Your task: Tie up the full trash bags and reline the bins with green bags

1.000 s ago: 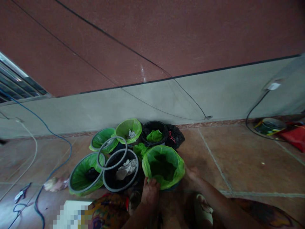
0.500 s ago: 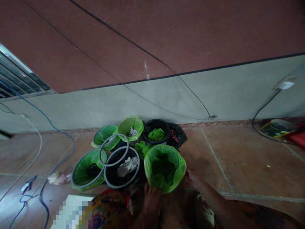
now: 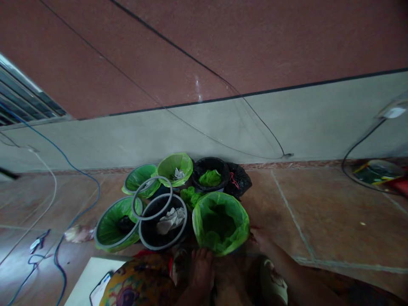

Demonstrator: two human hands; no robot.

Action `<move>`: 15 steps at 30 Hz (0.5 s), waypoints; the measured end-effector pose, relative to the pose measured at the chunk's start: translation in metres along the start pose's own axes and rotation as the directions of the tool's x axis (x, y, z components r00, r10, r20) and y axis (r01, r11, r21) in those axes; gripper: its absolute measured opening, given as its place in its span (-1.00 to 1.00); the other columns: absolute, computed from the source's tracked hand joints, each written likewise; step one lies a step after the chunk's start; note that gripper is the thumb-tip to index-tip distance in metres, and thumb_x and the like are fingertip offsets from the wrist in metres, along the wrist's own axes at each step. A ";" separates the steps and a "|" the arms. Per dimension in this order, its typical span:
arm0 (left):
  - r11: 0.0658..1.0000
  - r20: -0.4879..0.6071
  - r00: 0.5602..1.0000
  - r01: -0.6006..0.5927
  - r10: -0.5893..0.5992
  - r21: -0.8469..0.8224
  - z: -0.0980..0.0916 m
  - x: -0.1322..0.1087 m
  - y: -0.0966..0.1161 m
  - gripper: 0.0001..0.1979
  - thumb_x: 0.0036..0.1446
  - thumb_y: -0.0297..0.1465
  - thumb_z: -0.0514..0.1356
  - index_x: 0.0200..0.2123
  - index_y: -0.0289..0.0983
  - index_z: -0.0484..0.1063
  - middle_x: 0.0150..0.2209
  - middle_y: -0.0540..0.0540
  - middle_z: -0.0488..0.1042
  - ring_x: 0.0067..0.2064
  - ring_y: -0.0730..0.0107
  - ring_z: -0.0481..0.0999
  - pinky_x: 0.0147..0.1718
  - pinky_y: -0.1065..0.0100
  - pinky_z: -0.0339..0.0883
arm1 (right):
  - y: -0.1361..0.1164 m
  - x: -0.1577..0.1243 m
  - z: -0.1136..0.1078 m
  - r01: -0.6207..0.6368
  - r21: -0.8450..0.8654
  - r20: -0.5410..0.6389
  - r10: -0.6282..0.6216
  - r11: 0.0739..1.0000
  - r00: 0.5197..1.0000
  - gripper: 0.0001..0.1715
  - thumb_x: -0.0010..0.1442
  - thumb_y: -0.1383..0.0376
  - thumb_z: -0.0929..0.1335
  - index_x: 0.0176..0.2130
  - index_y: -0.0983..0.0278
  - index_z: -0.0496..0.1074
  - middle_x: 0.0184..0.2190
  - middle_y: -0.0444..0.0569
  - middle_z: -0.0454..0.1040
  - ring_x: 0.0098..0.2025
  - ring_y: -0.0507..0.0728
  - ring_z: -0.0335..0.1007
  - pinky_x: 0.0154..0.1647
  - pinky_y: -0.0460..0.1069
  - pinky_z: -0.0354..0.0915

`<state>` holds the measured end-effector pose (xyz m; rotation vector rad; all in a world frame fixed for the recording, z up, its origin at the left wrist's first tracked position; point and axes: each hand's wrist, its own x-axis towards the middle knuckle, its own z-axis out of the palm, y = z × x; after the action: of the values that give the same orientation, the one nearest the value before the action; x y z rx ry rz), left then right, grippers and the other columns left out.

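Note:
A trash bin [image 3: 239, 229] lined with a light green plastic bag stands right in front of me, its mouth facing up and the bag folded over the rim. My left hand [image 3: 203, 267] is at its near left side, fingers closed together against the bin, their tips partly hidden. On the right side, my right hand [image 3: 257, 238] grips the bin low down, mostly in shadow. Just left of it stands a dark bin [image 3: 149, 238] with a grey rim and crumpled white paper inside. Crumpled green plastic [image 3: 190, 196] lies behind the lined bin.
Several other bins stand close by, including a green-lined one [image 3: 105, 244] and a black-lined one [image 3: 197, 165]. A loose grey ring [image 3: 137, 199] rests across the bins. A black bag [image 3: 240, 178] sits by the wall. A blue cable [image 3: 98, 191] crosses the tiled floor.
My left hand has slid slightly down the bin's near side, its fingers now closer together. The right hand and the bins hold their places; the view has shifted a little.

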<state>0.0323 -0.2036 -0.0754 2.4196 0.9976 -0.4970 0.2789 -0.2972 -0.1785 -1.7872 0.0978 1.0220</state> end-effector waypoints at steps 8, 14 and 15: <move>0.998 0.032 0.998 0.051 -0.049 -0.042 0.008 0.003 -0.005 -0.46 0.01 -0.52 0.07 0.12 -0.23 0.35 0.18 -0.22 0.31 0.18 0.04 0.27 0.17 0.08 0.09 | 0.007 -0.014 0.005 -0.093 0.034 -0.052 0.094 0.995 0.994 -0.88 0.11 0.23 0.32 -0.36 0.23 0.39 -0.54 -0.11 0.47 -0.55 0.03 0.41 -0.48 -0.06 0.38; 0.622 0.157 0.895 0.407 -0.417 -0.669 0.017 0.014 0.003 -0.69 0.17 -0.31 0.05 -0.10 -0.35 0.40 -0.14 -0.24 0.50 -0.09 0.20 0.51 -0.13 0.27 0.35 | -0.009 -0.051 -0.001 -0.266 0.063 -0.086 0.271 0.962 0.959 -0.77 0.22 0.11 0.24 -0.36 0.20 0.31 -0.51 -0.06 0.45 -0.50 0.07 0.45 -0.44 -0.01 0.42; 0.432 0.278 0.845 0.484 -0.457 -0.761 0.020 0.016 0.005 -0.67 0.19 -0.24 0.03 -0.12 -0.34 0.39 -0.18 -0.22 0.51 -0.16 0.22 0.53 -0.22 0.28 0.37 | -0.010 -0.057 0.000 -0.288 0.078 -0.062 0.293 0.955 0.954 -0.74 0.22 0.09 0.24 -0.36 0.20 0.31 -0.49 -0.05 0.46 -0.48 0.07 0.46 -0.41 0.00 0.43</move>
<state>0.0439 -0.2085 -0.0983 1.2635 1.4920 -0.1579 0.2471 -0.3141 -0.1330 -1.7807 0.4479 1.1447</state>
